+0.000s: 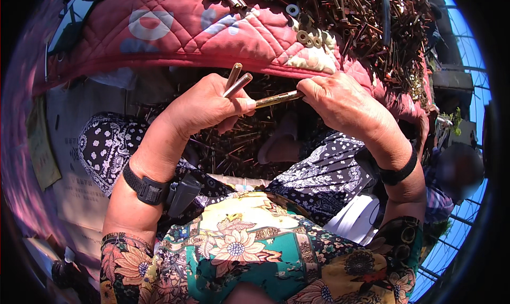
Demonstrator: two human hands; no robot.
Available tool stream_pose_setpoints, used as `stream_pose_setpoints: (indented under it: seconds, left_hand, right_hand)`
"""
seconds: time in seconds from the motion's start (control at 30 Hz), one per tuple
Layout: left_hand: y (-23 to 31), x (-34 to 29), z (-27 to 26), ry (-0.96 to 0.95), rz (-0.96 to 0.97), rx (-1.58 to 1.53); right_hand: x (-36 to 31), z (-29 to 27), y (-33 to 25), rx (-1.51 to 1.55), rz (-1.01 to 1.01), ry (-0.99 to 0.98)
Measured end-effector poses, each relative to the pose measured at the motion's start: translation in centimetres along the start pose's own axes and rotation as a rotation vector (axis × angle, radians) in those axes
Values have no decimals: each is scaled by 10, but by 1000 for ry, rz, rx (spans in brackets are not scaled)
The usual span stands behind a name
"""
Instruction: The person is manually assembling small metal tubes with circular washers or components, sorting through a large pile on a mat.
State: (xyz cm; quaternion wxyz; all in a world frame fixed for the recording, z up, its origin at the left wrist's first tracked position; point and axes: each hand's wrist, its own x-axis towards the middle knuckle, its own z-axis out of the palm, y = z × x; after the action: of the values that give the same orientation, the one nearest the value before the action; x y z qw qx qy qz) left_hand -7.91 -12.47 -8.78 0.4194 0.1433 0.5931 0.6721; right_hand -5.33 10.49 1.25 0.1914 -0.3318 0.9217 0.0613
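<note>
My left hand [204, 104] is closed around several bolts. Two of them, a silvery threaded bolt [238, 85] and a yellowish one [233, 74], stick up past its thumb. Between my hands lies a brass-coloured bolt [279, 99], slightly tilted, its left end pinched at my left thumb. My right hand [345, 102] has its fingers closed on the bolt's right end, which they hide. Both hands are above my lap, just on my side of a red quilted cover [239, 41].
A large heap of metal bolts [350, 17] lies on the cover at the far right. Several washers, one a silver washer [292, 10], sit at its edge. More loose bolts [234, 147] lie below, between my legs. Cardboard [79, 197] is at left. Another person's sleeve [442, 205] shows at right.
</note>
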Motion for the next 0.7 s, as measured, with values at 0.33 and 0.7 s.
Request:
stream_pose_setpoints:
  seconds: [0.33,0.7]
  left_hand:
    - [0,-1,-1,28,2,35]
    - [0,-1,-6,42,9,15]
  right_hand:
    - [6,19,-1,-99,-75,426]
    - [-11,26,26,42,247,328]
